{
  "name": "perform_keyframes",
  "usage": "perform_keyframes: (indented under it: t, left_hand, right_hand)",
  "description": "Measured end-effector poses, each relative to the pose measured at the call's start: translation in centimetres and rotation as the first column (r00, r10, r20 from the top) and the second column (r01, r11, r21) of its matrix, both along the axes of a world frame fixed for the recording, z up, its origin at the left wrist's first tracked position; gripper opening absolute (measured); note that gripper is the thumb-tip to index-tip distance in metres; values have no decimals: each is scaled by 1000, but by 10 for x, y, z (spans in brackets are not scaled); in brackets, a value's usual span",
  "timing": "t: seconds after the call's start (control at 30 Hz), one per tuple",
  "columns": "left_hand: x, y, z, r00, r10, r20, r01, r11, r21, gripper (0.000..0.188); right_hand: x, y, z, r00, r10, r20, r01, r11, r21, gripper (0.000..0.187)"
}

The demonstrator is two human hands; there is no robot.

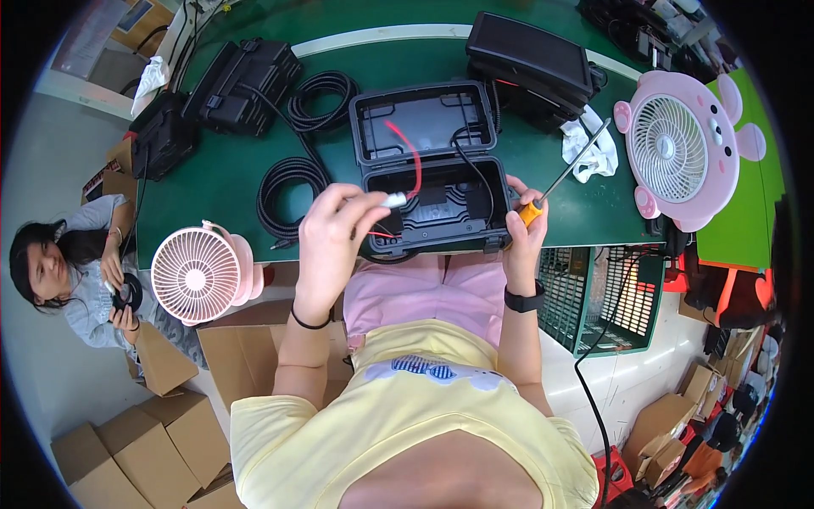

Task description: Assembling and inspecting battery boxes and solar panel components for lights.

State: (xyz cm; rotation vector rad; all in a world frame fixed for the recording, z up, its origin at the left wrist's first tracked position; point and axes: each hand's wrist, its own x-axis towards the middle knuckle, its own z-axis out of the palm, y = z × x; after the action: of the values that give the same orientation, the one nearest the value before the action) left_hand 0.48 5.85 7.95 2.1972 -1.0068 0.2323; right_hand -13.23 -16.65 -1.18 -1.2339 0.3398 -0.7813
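Observation:
An open black plastic box [441, 119] lies on the green table in front of me, its lid tipped back. Above its left part, my left hand [326, 233] pinches a small white piece [395, 200], perhaps a connector. From that piece a red wire [418, 165] curves up across the lid. My right hand [526, 233] is closed round the yellow-orange handle of a screwdriver [577, 161], whose shaft points up and right. Its fingers are at the box's right wall. Inside the box run a black cable [479, 174] and, at the lower left, a short thin red wire.
Coiled black cables [284, 191] and black cases [246, 85] sit to the left. Another black case [530, 55] stands behind, beside white tissue [593, 148]. Pink fans flank me [195, 276], [670, 144]. A green crate [568, 297] is below; a seated person [80, 271] is left.

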Motion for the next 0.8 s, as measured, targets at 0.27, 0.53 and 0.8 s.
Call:
perform_keyframes:
  t: [0.27, 0.53, 0.8]
  left_hand:
    - [-6, -45, 15, 976, -198, -88, 211, 961, 178, 42]
    - [-49, -46, -13, 950, -311, 34, 265, 857, 442, 72]
    - [-60, -35, -30, 946, -271, 176, 132, 822, 554, 30]
  right_hand:
    - [0, -1, 6, 1000, 20, -18, -21, 999, -32, 33]
    - [15, -26, 49, 984, 24, -176, -65, 971, -229, 31]
    - [86, -45, 82, 960, -189, -206, -65, 567, -821, 32]
